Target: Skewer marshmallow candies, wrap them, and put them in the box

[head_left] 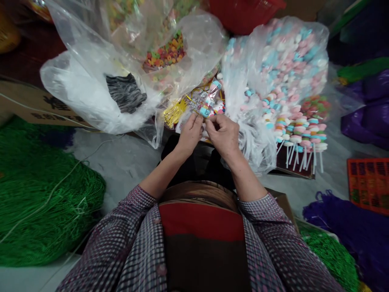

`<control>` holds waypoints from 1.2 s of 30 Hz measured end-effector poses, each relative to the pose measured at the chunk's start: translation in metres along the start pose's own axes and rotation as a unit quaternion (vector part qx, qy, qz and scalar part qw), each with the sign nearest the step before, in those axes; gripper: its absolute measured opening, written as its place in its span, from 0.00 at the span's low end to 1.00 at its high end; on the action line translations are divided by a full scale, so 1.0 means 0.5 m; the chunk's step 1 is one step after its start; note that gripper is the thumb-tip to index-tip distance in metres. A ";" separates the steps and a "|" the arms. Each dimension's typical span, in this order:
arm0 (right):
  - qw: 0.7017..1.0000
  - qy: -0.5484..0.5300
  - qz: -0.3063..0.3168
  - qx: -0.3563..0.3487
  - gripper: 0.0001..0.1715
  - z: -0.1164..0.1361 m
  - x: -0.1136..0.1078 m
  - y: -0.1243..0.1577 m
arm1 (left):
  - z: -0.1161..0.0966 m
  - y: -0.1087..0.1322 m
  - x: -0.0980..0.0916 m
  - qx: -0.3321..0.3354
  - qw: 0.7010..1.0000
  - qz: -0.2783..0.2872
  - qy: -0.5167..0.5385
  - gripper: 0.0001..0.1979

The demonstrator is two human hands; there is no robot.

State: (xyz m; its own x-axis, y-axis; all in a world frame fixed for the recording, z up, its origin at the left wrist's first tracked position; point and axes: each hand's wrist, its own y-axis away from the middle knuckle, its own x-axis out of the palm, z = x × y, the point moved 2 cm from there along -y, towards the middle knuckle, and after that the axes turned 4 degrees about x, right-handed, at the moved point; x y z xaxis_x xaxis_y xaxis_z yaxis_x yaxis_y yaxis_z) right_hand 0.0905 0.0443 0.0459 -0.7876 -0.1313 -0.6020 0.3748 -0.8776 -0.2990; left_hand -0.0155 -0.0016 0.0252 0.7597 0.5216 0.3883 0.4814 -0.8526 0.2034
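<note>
A candy skewer in a clear wrapper (pixel 209 99), with pale blue and pink pieces, points away from me at the table's near side. My left hand (pixel 191 134) pinches the gathered lower end of the wrapper. Close beside it, my right hand (pixel 225 132) is closed at the same end, thumb and forefinger together; a thin yellow tie seems to lie between the fingertips, too small to be sure. Just left of the wrapper lies a bundle of yellow twist ties (pixel 173 111). Unwrapped candy skewers (pixel 300 134) with white sticks lie in a pile at the right.
Clear bags hold fruit-coloured candy rings (pixel 167 52) and pastel candies (pixel 291 61). A white plastic bag (pixel 82 93) with dark grey strips lies left. Behind stands a red basin (pixel 246 14). Green netting (pixel 45 194), purple netting (pixel 349 231) and an orange crate (pixel 369 182) flank me.
</note>
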 end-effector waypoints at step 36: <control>0.989 -0.127 -0.050 -0.056 0.14 -0.054 -0.005 0.017 | 0.005 0.025 0.014 -0.062 0.996 0.047 0.044 0.14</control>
State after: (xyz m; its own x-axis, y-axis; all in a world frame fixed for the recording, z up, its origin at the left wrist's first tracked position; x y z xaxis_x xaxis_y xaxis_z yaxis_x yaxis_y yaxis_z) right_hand 0.1088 0.0499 0.0249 -0.9154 -0.1704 -0.3648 0.3294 -0.8378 -0.4354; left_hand -0.0032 -0.0087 0.0284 0.7550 0.4384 0.4877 0.3471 -0.8981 0.2701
